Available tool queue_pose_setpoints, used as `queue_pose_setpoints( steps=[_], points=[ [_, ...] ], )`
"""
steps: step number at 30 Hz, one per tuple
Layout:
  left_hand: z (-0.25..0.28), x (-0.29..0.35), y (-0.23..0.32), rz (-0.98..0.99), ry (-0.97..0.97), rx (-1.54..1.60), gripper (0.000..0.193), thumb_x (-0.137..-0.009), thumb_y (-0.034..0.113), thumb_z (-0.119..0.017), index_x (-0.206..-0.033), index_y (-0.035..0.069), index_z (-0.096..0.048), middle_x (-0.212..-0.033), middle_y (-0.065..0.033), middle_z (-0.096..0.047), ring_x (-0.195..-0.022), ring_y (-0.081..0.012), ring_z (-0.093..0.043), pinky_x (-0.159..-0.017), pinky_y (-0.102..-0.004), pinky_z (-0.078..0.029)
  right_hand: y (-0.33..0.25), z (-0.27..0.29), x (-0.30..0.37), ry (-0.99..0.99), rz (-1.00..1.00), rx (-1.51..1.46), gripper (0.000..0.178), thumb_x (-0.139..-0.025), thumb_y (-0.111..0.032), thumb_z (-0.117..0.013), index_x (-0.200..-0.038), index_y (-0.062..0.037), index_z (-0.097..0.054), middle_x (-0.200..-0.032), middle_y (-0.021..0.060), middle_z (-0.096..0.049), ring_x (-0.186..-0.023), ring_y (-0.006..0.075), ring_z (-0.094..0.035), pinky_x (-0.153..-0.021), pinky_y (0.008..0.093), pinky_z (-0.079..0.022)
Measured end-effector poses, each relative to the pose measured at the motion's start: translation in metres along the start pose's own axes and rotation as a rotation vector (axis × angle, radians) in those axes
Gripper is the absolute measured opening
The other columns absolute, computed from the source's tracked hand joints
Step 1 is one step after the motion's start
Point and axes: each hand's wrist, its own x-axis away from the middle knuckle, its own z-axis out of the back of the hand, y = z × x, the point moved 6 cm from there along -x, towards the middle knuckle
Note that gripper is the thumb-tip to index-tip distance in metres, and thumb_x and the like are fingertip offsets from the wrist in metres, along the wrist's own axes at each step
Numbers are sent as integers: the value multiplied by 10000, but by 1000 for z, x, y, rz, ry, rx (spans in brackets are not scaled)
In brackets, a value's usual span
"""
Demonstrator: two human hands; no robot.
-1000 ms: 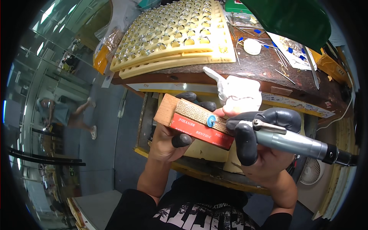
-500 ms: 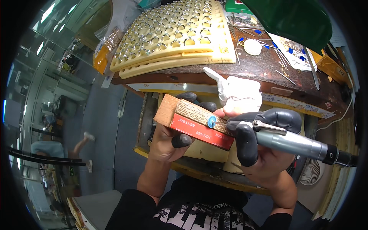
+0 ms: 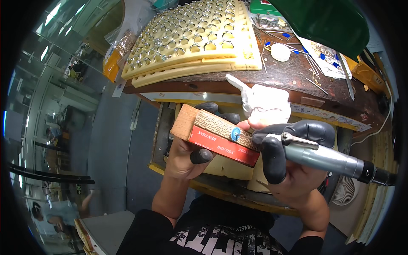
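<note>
My left hand (image 3: 180, 159), with black finger cots, is closed round a wooden block (image 3: 183, 121). On the block lie a coarse tan abrasive strip (image 3: 214, 123) and a red printed strip (image 3: 216, 144) along its side. My right hand (image 3: 297, 182), black cots on several fingers, grips a silver rotary handpiece (image 3: 335, 158) with a small lever. At the handpiece's tip a small blue disc (image 3: 235, 134) sits against the tan strip. Close behind my right fingers, a white wrapped lump (image 3: 270, 102) with a finger-like point stands at the bench edge.
Stacked cream trays (image 3: 191, 44) hold many rings on the bench (image 3: 204, 78). Thin tools, a round white piece (image 3: 280, 52) and blue bits lie to the right. A green lamp shade (image 3: 327, 25) hangs above. Below my hands is an open drawer (image 3: 225, 170).
The blue disc and handpiece tip have shifted very slightly right along the strip. My left hand and block stay almost still. Far left, a person has changed position.
</note>
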Motion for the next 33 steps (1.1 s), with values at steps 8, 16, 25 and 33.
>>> queue_pose_setpoints(
  steps=[8,16,25,33],
  points=[
    [3,2,1,16,-7,-73,834,-770,95,-743,-1442,32,-253,-1373,-293,-408,-1293,-416,-424,-1074,-538,-374,-2,1,-1,-11,23,28,285,-774,-74,-713,-1054,-41,-670,-1079,102,-681,-951,203,-675,-854,311,-521],
    [3,1,1,34,-27,-56,839,-772,97,-748,-1440,28,-246,-1375,-294,-407,-1291,-418,-427,-1073,-538,-379,1,-2,-1,8,5,-37,282,-775,-63,-709,-1052,-33,-668,-1064,101,-681,-951,202,-673,-857,309,-521],
    [-1,-1,1,-14,-30,4,768,-764,26,-713,-1403,-9,-290,-1325,-285,-478,-1241,-358,-508,-1045,-479,-422,3,-2,-2,85,-12,-115,207,-803,-48,-708,-1001,-5,-666,-987,105,-689,-890,199,-688,-824,313,-541],
    [-2,-1,1,-14,-35,4,754,-766,3,-704,-1400,-5,-297,-1323,-279,-484,-1233,-349,-517,-1036,-473,-437,-2,0,-4,16,13,15,226,-790,-69,-708,-1009,-24,-675,-1018,101,-693,-913,190,-681,-833,298,-530]
  ],
)
